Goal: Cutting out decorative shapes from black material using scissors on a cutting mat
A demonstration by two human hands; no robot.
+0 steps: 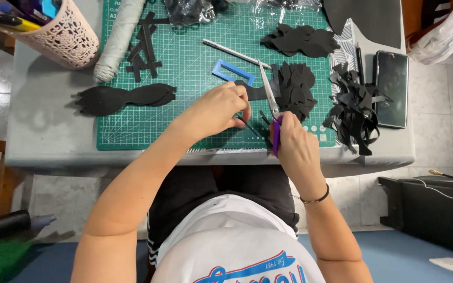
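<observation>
Grey and narrow, our desk (pixel 48 131) carries a green gridded cutting mat (pixel 184 105) that fills most of its top. At the mat's near edge, our left hand (pixel 221 107) pinches a thin black foam piece (pixel 255 93) between thumb and fingers, the other fingers curled close. The piece is flat, dark and matte, a narrow band running out from under the hand towards the right. Our right hand (pixel 294 147) is closed through the purple handles of the steel-bladed scissors (pixel 269 97), whose long blades point away from us and cross the foam piece just beside the left hand.

Just right of the blades lies a pile of cut black foam shapes (pixel 295 89); further right is a tangle of black foam offcuts (pixel 355 112), beside a dark phone (pixel 391 89). A blue rectangular plastic frame (pixel 233 72) rests just beyond the left hand. A long black foam cutout (pixel 124 98) straddles the mat's left edge, and a pink lattice pen holder (pixel 64 34) stands at the far left corner.
</observation>
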